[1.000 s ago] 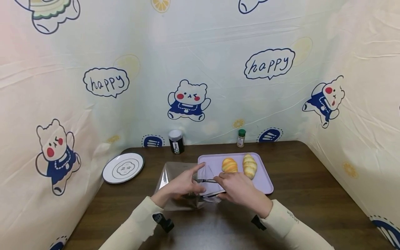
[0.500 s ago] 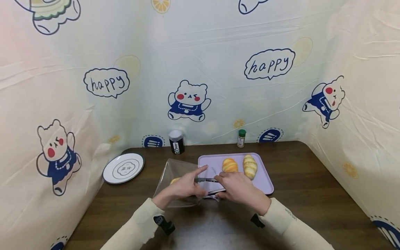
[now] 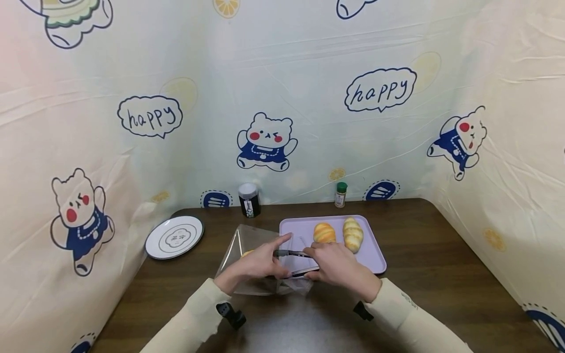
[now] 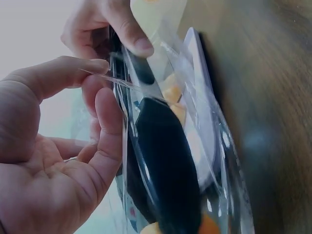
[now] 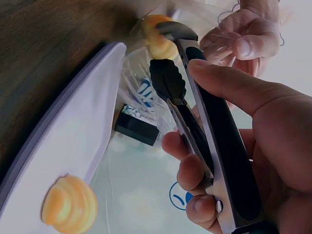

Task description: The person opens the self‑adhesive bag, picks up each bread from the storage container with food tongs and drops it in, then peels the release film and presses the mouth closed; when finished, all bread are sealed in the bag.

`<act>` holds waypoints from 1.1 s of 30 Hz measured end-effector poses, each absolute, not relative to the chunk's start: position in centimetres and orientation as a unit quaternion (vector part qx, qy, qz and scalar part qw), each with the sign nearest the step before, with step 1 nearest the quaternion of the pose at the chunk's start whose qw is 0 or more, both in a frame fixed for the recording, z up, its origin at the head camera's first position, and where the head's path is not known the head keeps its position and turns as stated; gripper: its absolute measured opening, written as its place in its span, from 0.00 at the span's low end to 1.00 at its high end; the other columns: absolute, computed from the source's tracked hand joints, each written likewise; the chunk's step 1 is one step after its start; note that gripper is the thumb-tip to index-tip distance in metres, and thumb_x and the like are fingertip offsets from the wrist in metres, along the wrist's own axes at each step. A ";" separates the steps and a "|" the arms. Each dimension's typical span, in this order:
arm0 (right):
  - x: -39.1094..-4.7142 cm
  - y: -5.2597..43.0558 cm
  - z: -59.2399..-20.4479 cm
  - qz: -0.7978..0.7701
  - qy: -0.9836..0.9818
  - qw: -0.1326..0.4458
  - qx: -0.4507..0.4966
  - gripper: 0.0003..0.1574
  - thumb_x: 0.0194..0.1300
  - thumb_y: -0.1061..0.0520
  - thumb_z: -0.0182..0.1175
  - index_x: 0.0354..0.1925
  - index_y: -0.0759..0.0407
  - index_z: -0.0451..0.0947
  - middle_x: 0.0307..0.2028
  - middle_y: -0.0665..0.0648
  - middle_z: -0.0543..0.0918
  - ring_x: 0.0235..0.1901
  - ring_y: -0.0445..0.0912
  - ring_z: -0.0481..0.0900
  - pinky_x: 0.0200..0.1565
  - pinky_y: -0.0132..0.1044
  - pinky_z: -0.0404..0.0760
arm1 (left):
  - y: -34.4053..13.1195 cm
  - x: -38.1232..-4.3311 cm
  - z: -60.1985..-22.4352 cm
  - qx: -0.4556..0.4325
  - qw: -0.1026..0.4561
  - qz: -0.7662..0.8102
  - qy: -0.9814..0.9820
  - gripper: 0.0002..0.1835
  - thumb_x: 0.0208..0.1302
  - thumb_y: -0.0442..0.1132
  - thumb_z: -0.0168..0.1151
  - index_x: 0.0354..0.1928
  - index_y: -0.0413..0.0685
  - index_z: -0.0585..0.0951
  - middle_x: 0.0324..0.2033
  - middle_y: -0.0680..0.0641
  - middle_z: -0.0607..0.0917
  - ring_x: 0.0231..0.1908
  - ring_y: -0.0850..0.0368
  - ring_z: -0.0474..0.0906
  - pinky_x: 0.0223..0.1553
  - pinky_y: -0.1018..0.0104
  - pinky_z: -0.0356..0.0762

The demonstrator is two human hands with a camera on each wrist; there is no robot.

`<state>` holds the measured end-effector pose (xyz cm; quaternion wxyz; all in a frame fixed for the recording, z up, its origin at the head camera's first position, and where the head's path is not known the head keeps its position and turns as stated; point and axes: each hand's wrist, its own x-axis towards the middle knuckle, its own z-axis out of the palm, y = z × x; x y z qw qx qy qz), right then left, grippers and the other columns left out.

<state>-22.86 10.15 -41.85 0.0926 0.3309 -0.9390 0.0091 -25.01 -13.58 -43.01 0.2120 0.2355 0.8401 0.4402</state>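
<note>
My left hand point(image 3: 260, 262) pinches the edge of a clear plastic bag point(image 3: 249, 234), as the left wrist view shows. In my right hand point(image 3: 337, 264) is a pair of black-and-silver kitchen tongs point(image 5: 229, 156), gripped by the handles, with its two arms spread apart. The tongs' black heads reach into the bag's mouth, near my left hand. An orange-yellow bread roll point(image 5: 161, 46) lies in the bag, close to the tongs' heads; whether they touch is unclear. On the lilac tray point(image 3: 291, 223) sit a round bun point(image 3: 324, 233) and a long striped loaf point(image 3: 353, 235).
A white plate point(image 3: 174, 238) lies at the table's left edge. Toward the back stand a dark jar with a pale lid point(image 3: 249, 202) and a small green-capped shaker point(image 3: 340, 195). Patterned cloth walls point(image 3: 309, 147) surround the wooden table point(image 3: 415, 255).
The bag's far corner has risen slightly and its film has shifted. A yellow bit of bread now shows above my left wrist. Both hands stay nearly in place.
</note>
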 end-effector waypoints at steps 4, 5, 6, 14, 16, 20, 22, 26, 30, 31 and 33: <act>-22.8 10.3 -41.7 0.014 -0.943 0.080 0.322 0.38 0.50 0.32 0.74 0.53 0.51 0.83 0.42 0.52 0.87 0.29 0.44 0.81 0.29 0.38 0.81 | -13.9 -25.4 -43.3 0.240 0.207 0.434 0.843 0.54 0.56 0.38 0.73 0.80 0.51 0.50 0.24 0.48 0.88 0.25 0.61 0.83 0.30 0.67 0.78; -22.8 10.3 -41.6 0.017 -0.945 0.075 0.319 0.39 0.49 0.32 0.74 0.54 0.51 0.83 0.43 0.52 0.87 0.30 0.45 0.81 0.30 0.39 0.82 | -14.0 -25.5 -43.4 0.241 0.206 0.432 0.844 0.55 0.56 0.38 0.73 0.80 0.51 0.49 0.24 0.47 0.88 0.25 0.61 0.83 0.30 0.67 0.78; -22.8 10.4 -41.5 0.018 -0.946 0.072 0.316 0.39 0.49 0.32 0.74 0.54 0.51 0.83 0.44 0.53 0.87 0.31 0.45 0.82 0.31 0.40 0.83 | -14.0 -25.5 -43.4 0.240 0.206 0.432 0.845 0.54 0.57 0.38 0.73 0.80 0.51 0.49 0.24 0.48 0.88 0.25 0.61 0.83 0.29 0.67 0.78; -22.8 11.0 -41.1 0.024 -0.948 0.071 0.309 0.42 0.48 0.31 0.75 0.55 0.52 0.82 0.49 0.55 0.86 0.36 0.50 0.85 0.36 0.45 0.85 | -14.6 -25.8 -43.3 0.227 0.216 0.443 0.840 0.54 0.58 0.36 0.72 0.80 0.52 0.49 0.21 0.48 0.86 0.23 0.56 0.82 0.25 0.67 0.77; -22.8 11.2 -41.0 0.024 -0.946 0.075 0.313 0.40 0.49 0.32 0.74 0.55 0.51 0.82 0.51 0.55 0.86 0.36 0.50 0.86 0.36 0.45 0.85 | -14.6 -25.8 -43.3 0.228 0.217 0.442 0.840 0.54 0.58 0.36 0.72 0.80 0.51 0.49 0.21 0.49 0.86 0.23 0.57 0.82 0.25 0.68 0.77; -22.9 11.5 -40.9 0.028 -0.942 0.088 0.323 0.37 0.50 0.34 0.74 0.53 0.52 0.83 0.49 0.55 0.87 0.34 0.49 0.86 0.33 0.44 0.84 | -14.7 -25.7 -43.3 0.228 0.219 0.443 0.839 0.54 0.58 0.34 0.71 0.80 0.49 0.48 0.22 0.48 0.87 0.23 0.61 0.82 0.26 0.67 0.77; -22.9 11.7 -40.8 0.030 -0.941 0.091 0.325 0.37 0.49 0.34 0.75 0.52 0.52 0.83 0.47 0.55 0.87 0.33 0.48 0.85 0.33 0.43 0.84 | -14.7 -25.7 -43.3 0.227 0.219 0.445 0.838 0.54 0.58 0.33 0.71 0.80 0.49 0.47 0.23 0.47 0.87 0.23 0.61 0.82 0.27 0.65 0.78; -22.9 12.0 -40.6 0.033 -0.941 0.089 0.325 0.39 0.47 0.33 0.76 0.52 0.52 0.83 0.43 0.53 0.87 0.31 0.46 0.83 0.33 0.43 0.84 | -14.9 -25.6 -43.2 0.223 0.219 0.449 0.837 0.54 0.58 0.33 0.71 0.80 0.50 0.47 0.25 0.46 0.88 0.25 0.60 0.82 0.28 0.64 0.79; -22.7 12.3 -40.3 0.039 -0.945 0.080 0.315 0.39 0.48 0.33 0.76 0.53 0.52 0.83 0.43 0.53 0.87 0.32 0.46 0.83 0.36 0.43 0.84 | -15.2 -25.6 -43.2 0.215 0.222 0.451 0.837 0.54 0.58 0.34 0.71 0.80 0.53 0.48 0.23 0.49 0.86 0.23 0.60 0.79 0.25 0.67 0.75; -22.7 12.4 -40.2 0.041 -0.946 0.077 0.312 0.39 0.48 0.34 0.76 0.53 0.52 0.82 0.44 0.53 0.87 0.33 0.46 0.83 0.37 0.43 0.84 | -15.2 -25.7 -43.2 0.214 0.222 0.452 0.837 0.55 0.58 0.33 0.71 0.80 0.53 0.47 0.22 0.49 0.86 0.22 0.60 0.79 0.24 0.68 0.74; -22.6 12.6 -40.1 0.047 -0.948 0.070 0.306 0.39 0.48 0.34 0.75 0.55 0.51 0.82 0.46 0.53 0.87 0.35 0.46 0.83 0.40 0.43 0.84 | -15.4 -25.8 -43.2 0.212 0.223 0.456 0.835 0.55 0.57 0.33 0.71 0.80 0.53 0.47 0.21 0.50 0.85 0.21 0.60 0.77 0.24 0.68 0.74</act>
